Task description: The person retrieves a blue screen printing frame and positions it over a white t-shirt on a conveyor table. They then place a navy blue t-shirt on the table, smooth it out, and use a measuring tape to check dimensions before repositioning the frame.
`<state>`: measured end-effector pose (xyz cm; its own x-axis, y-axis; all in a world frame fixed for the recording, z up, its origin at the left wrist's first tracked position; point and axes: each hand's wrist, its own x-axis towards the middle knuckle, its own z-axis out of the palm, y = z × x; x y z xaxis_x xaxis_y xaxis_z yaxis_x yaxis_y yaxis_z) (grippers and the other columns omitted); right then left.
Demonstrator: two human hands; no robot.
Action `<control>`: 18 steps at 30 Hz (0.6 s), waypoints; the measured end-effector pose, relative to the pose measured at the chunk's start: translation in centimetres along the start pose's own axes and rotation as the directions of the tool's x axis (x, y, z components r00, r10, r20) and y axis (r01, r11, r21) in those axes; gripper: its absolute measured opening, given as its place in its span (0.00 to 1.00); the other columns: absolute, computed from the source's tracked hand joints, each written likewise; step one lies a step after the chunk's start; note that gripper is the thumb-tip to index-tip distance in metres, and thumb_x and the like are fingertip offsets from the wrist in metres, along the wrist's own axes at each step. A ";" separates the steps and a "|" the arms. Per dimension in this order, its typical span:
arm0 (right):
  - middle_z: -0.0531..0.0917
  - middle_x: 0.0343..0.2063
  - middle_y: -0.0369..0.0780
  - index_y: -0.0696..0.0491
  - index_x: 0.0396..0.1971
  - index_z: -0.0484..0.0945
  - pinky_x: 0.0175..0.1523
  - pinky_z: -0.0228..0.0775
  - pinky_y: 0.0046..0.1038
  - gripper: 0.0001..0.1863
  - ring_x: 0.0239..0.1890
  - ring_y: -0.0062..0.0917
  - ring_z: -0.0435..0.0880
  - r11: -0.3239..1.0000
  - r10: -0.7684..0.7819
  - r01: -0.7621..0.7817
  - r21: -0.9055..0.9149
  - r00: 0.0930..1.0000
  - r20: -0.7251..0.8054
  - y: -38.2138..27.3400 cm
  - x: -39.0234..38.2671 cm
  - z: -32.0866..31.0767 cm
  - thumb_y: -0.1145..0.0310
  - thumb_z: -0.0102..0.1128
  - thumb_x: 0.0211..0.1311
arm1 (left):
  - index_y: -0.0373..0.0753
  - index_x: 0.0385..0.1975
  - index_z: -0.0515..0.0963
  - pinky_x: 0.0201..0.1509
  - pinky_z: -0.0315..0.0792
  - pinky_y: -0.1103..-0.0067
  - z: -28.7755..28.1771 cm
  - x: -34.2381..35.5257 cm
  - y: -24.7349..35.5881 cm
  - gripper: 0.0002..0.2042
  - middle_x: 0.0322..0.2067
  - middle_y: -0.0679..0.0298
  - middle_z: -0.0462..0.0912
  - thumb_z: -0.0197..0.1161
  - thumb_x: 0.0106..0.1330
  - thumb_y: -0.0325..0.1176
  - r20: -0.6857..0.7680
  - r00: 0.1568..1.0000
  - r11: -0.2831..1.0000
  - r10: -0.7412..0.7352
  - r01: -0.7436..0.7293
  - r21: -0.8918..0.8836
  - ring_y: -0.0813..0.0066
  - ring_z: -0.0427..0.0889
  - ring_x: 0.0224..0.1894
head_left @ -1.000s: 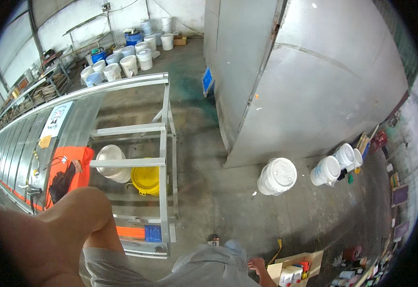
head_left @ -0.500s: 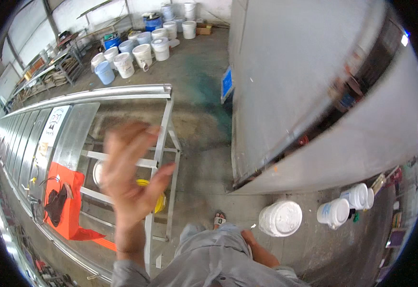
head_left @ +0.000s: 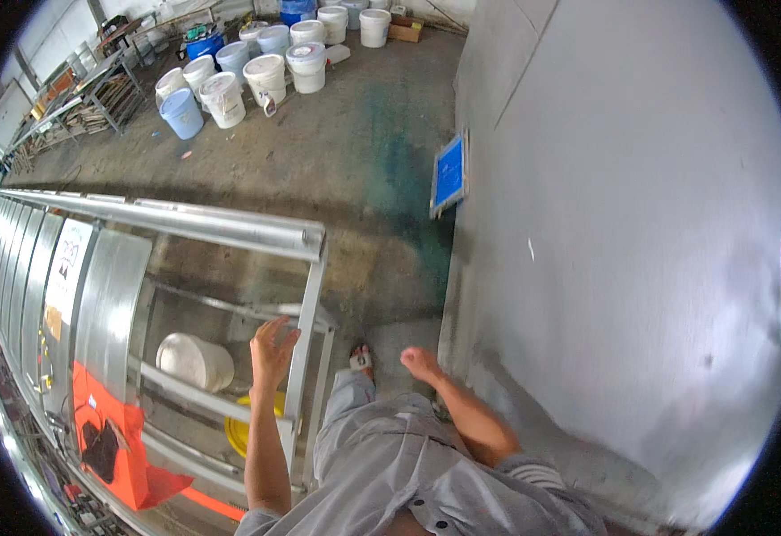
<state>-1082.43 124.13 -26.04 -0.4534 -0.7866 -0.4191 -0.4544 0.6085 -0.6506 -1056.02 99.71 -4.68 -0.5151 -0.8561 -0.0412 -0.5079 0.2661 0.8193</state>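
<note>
Glare on slats [head_left: 121,290], shadowed grey wall [head_left: 614,241]; bent edges, black corners

metal table [head_left: 115,304], orange sheet [head_left: 134,460] on top

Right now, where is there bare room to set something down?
Floor between the grouped buckets and the metal frame looks mostly bare, left of the blue panel. The metal slat between the white sheet and the frame's open end is bare too. It's crowded among those buckets; a dark item sits on the orange cloth.
</note>
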 end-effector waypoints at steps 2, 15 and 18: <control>0.87 0.36 0.45 0.53 0.37 0.84 0.47 0.75 0.38 0.16 0.41 0.40 0.85 0.994 0.093 -0.092 -0.056 0.996 0.019 1.0 1.8 -2.9 0.58 0.58 0.57 | 0.30 0.50 0.79 0.58 0.72 0.67 0.8 5.6 1.0 0.21 0.52 0.45 0.80 0.69 0.59 0.34 -0.060 0.996 0.996 -0.066 0.062 -0.061 0.51 0.79 0.56; 0.84 0.33 0.47 0.59 0.32 0.83 0.40 0.73 0.45 0.17 0.38 0.41 0.83 0.705 0.689 -0.701 0.104 0.713 0.132 23.3 19.9 -13.2 0.62 0.49 0.64 | 0.45 0.74 0.51 0.74 0.35 0.47 10.8 26.8 -4.2 0.41 0.75 0.46 0.31 0.57 0.68 0.59 -0.463 0.720 0.711 -0.517 0.663 0.237 0.41 0.29 0.76; 0.82 0.42 0.48 0.60 0.41 0.81 0.49 0.71 0.42 0.18 0.42 0.39 0.81 0.832 0.309 -0.290 -0.473 0.950 -0.039 25.6 32.3 -16.5 0.61 0.51 0.66 | 0.49 0.75 0.50 0.75 0.33 0.50 8.8 24.2 -5.0 0.40 0.75 0.48 0.26 0.57 0.67 0.59 -0.369 0.703 0.575 -0.609 0.711 0.405 0.45 0.27 0.76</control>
<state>-1121.36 116.03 -45.78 -0.6009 -0.5556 -0.5746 -0.6092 0.7838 -0.1208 -1072.05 81.54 -14.79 0.2017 -0.9268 -0.3168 -0.9378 -0.2760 0.2104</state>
